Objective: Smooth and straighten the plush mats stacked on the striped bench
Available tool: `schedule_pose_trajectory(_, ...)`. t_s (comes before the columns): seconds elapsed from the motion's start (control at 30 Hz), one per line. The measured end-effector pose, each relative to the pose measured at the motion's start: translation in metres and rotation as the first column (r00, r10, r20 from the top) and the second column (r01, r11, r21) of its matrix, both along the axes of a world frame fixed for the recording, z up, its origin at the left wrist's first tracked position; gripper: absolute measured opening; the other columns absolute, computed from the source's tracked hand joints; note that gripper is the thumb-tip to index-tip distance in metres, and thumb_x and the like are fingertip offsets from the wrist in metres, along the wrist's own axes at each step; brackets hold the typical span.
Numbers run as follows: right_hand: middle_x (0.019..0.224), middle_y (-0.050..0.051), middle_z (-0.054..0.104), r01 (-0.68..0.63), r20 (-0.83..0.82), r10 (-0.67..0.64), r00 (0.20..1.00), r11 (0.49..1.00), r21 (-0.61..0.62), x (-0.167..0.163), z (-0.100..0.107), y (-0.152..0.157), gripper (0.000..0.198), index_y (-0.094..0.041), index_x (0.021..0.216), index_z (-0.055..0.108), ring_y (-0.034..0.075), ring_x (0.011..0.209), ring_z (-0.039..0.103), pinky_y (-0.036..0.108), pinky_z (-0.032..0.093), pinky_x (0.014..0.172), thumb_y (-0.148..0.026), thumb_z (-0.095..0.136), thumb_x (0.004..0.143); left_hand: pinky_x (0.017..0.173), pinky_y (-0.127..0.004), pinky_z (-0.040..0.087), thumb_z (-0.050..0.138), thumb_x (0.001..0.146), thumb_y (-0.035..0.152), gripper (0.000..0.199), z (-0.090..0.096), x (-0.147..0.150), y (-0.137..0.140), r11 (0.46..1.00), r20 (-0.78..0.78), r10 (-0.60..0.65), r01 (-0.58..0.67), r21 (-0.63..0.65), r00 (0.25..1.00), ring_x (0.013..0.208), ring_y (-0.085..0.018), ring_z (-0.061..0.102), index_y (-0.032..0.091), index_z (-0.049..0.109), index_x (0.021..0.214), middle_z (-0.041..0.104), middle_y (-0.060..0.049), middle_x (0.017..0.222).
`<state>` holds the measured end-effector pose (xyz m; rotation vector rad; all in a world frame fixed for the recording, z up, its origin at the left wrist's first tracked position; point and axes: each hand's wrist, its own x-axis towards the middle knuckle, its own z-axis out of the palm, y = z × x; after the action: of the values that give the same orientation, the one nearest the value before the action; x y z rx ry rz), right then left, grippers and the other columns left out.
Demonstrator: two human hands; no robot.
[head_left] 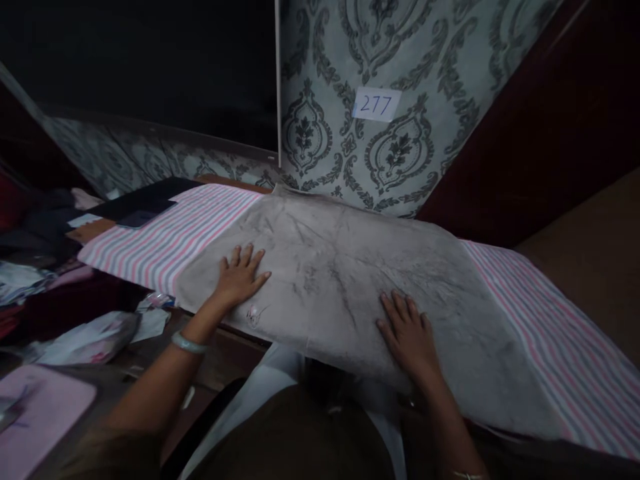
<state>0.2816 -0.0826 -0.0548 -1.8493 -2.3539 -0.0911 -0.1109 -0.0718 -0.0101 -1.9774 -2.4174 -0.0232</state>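
A grey cloth (320,313) with wrinkles and darker smudges lies spread over a pink, white and grey striped cover (165,247). My left hand (240,277) rests flat on the cloth's left part, fingers spread, close to a small embroidered mark (254,313). Flat on the right half lies my right hand (407,333), its fingers apart and pointing away from me. Neither hand grips anything. The cloth's near edge hangs a little over the front, just above my legs. What kind of cloth it is, I cannot tell.
A large dark screen (150,67) hangs on the patterned wall, beside a paper marked 277 (377,105). A dark phone-like slab (145,215) lies on the striped cover's left end. Clothes and bags (95,337) crowd the left, with a pink panel (50,413) below.
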Motion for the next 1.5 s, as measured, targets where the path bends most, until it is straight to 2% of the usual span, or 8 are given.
schedule_pose_trajectory(0.27, 0.160, 0.003, 0.030, -0.008, -0.022, 0.008, 1.000, 0.999, 0.034, 0.001, -0.011, 0.004, 0.057, -0.028, 0.152, 0.036, 0.029, 0.149, 0.017, 0.058, 0.027, 0.113, -0.046, 0.026, 0.099, 0.115, -0.061, 0.022, 0.029, 0.093, 0.056, 0.073, -0.001, -0.038, 0.000, 0.965, -0.022, 0.256, -0.255, 0.055, 0.966, 0.149, -0.036, 0.018, 0.017, 0.025, 0.155, 0.018, -0.016, 0.163)
schedule_pose_trajectory(0.33, 0.160, 0.003, 0.029, -0.008, -0.022, 0.009, 1.000, 0.999, 0.044, 0.001, -0.013, 0.004, 0.057, -0.028, 0.152, 0.035, 0.030, 0.149, 0.018, 0.058, 0.026, 0.113, -0.046, 0.026, 0.099, 0.114, -0.061, 0.023, 0.029, 0.094, 0.054, 0.072, 0.002, -0.035, 0.006, 0.972, -0.012, 0.229, -0.228, 0.058, 0.973, 0.149, -0.036, 0.018, 0.014, 0.027, 0.154, 0.019, -0.018, 0.162)
schedule_pose_trajectory(0.53, 0.160, 0.003, 0.031, -0.011, -0.021, 0.012, 1.000, 0.998, 0.059, -0.002, -0.013, 0.004, 0.056, -0.028, 0.151, 0.038, 0.030, 0.149, 0.020, 0.058, 0.027, 0.113, -0.045, 0.029, 0.098, 0.119, -0.056, 0.015, 0.027, 0.096, 0.049, 0.065, 0.016, -0.009, 0.062, 0.990, 0.061, -0.136, 0.133, 0.041, 0.989, 0.150, -0.027, 0.017, 0.018, 0.029, 0.153, 0.023, -0.013, 0.162)
schedule_pose_trajectory(0.77, 0.160, 0.003, 0.030, -0.012, -0.036, 0.013, 0.999, 0.999, 0.042, -0.001, -0.014, 0.006, 0.056, -0.029, 0.151, 0.037, 0.030, 0.149, 0.018, 0.058, 0.026, 0.114, -0.045, 0.030, 0.098, 0.115, -0.063, 0.017, 0.026, 0.092, 0.062, 0.074, 0.008, -0.021, 0.114, 1.000, 0.034, 0.009, -0.009, -0.002, 0.999, 0.149, -0.035, 0.018, 0.018, 0.031, 0.152, 0.023, -0.018, 0.161)
schedule_pose_trajectory(1.03, 0.160, 0.002, 0.030, -0.020, -0.051, 0.022, 0.998, 0.999, 0.043, 0.000, -0.016, 0.006, 0.057, -0.029, 0.152, 0.035, 0.029, 0.150, 0.017, 0.058, 0.025, 0.115, -0.047, 0.029, 0.098, 0.114, -0.062, 0.022, 0.022, 0.094, 0.054, 0.071, 0.016, -0.077, 0.107, 0.992, 0.003, 0.123, -0.123, -0.026, 0.992, 0.148, -0.034, 0.021, 0.015, 0.029, 0.153, 0.023, -0.017, 0.161)
schedule_pose_trajectory(1.17, 0.159, 0.003, 0.033, -0.016, -0.074, 0.020, 0.997, 0.998, 0.052, 0.000, -0.017, 0.007, 0.056, -0.031, 0.150, 0.039, 0.031, 0.149, 0.020, 0.060, 0.026, 0.113, -0.046, 0.034, 0.096, 0.113, -0.067, 0.018, 0.021, 0.095, 0.051, 0.068, 0.019, -0.085, 0.108, 0.990, -0.034, 0.141, -0.142, -0.020, 0.989, 0.148, -0.036, 0.021, 0.014, 0.035, 0.150, 0.025, -0.019, 0.160)
schedule_pose_trajectory(1.37, 0.149, 0.011, 0.048, -0.098, -0.085, 0.101, 0.991, 0.994, 0.037, -0.007, 0.014, 0.044, 0.051, -0.021, 0.142, 0.052, 0.030, 0.138, 0.042, 0.054, 0.032, 0.112, -0.035, 0.036, 0.095, 0.114, -0.063, 0.020, 0.024, 0.095, 0.046, 0.062, 0.022, -0.078, 0.135, 0.999, -0.033, -0.008, 0.007, -0.032, 0.999, 0.148, -0.031, 0.024, 0.018, 0.037, 0.149, 0.029, -0.015, 0.159)
schedule_pose_trajectory(1.5, 0.155, 0.010, 0.040, -0.180, -0.077, 0.179, 0.981, 0.984, -0.004, -0.032, 0.044, 0.097, 0.053, -0.023, 0.148, 0.043, 0.029, 0.144, 0.034, 0.053, 0.028, 0.115, -0.034, 0.038, 0.096, 0.118, -0.055, 0.017, 0.026, 0.095, 0.045, 0.062, 0.021, -0.066, 0.171, 0.993, -0.015, -0.117, 0.116, -0.016, 0.993, 0.149, -0.027, 0.021, 0.020, 0.033, 0.152, 0.027, -0.012, 0.161)
